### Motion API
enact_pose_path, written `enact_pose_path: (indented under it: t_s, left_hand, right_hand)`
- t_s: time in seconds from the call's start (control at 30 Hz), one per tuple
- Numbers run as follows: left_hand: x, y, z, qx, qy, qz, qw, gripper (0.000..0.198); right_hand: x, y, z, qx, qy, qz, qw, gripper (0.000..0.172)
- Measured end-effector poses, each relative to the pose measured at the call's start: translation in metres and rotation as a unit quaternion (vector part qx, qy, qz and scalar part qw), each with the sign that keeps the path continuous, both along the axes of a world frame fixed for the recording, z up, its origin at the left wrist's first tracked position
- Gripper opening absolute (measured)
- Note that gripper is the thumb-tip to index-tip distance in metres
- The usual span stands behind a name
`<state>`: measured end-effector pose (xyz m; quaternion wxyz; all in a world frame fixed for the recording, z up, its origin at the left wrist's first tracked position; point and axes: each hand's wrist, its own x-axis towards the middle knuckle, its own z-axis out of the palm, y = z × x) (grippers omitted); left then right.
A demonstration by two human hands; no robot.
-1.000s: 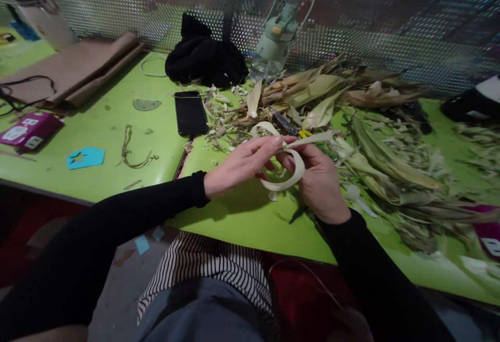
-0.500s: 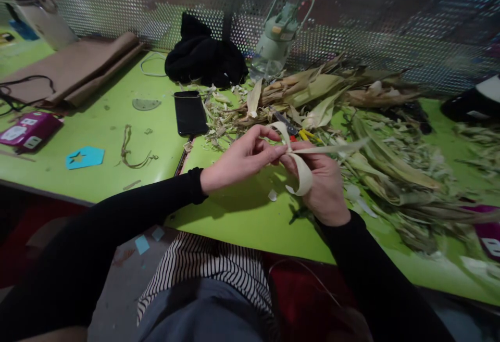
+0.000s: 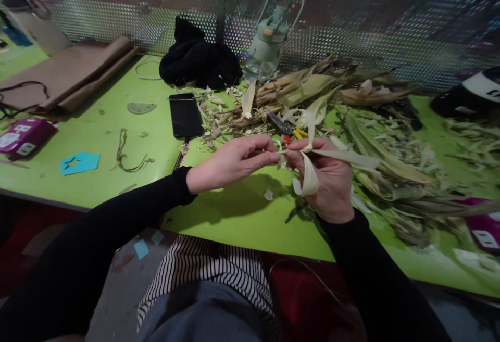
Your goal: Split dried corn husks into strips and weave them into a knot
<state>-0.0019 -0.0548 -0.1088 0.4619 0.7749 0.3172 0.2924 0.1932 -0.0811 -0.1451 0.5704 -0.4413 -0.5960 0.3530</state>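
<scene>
Both my hands meet over the green table (image 3: 234, 222), pinching a pale corn husk strip (image 3: 310, 178). My left hand (image 3: 230, 162) grips the strip's knotted middle with thumb and fingertips. My right hand (image 3: 330, 180) holds it from the other side, fingers closed. One end of the strip droops over my right palm, one end stands upward, and another points right over the husk pile (image 3: 375, 139).
A black phone (image 3: 185, 115) lies left of my hands. Behind are a black cloth (image 3: 199, 63), a pale green bottle (image 3: 269, 40) and a perforated metal screen. Brown paper (image 3: 66, 71), a magenta box (image 3: 21, 136) and a blue star cutout (image 3: 78, 162) lie at left.
The wide loop of husk strip has been pulled tight into a small knot between my fingers. The strip's ends now stick out upward and rightward. The view shifted slightly.
</scene>
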Motion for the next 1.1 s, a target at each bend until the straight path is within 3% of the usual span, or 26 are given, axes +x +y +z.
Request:
enact_pose_path:
  t_s: [0.63,1.1]
  left_hand:
    - [-0.018,0.001,0.015,0.070,0.051,-0.024,0.996,0.024]
    - [-0.039,0.012,0.023,0.015,0.126,-0.098,0.987,0.032]
  right_hand:
    - [0.004,-0.004,0.006,0.015,0.022,-0.015,1.000,0.012]
    - [0.002,-0.008,0.009,-0.008,-0.001,0.013,1.000,0.019]
